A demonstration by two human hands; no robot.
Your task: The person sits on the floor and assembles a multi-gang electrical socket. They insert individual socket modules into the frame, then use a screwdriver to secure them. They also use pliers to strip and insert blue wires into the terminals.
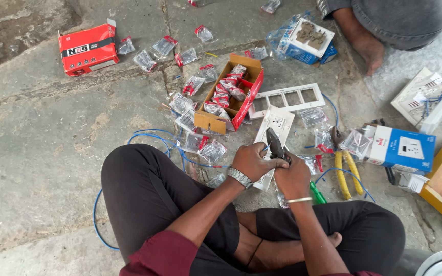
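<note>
A person is sitting cross-legged on the stone floor (42,148), and both hands are meeting just above the knees. The left hand (251,161), wearing a metal watch at the wrist, is curling closed around the handles of a dark plier-like tool (275,145), whose tip is pointing up and away over a white switch plate (276,128) lying on the floor. The right hand (292,176), with a thin bangle at the wrist, is also closing into a fist beside the tool's lower end, touching the left hand; what it is pinching cannot be told. A blue wire (144,138) is trailing across the floor past the left knee. An open cardboard box (231,94) of small packets is lying beyond the plate, and yellow-handled pliers (346,174) are lying to the right.
</note>
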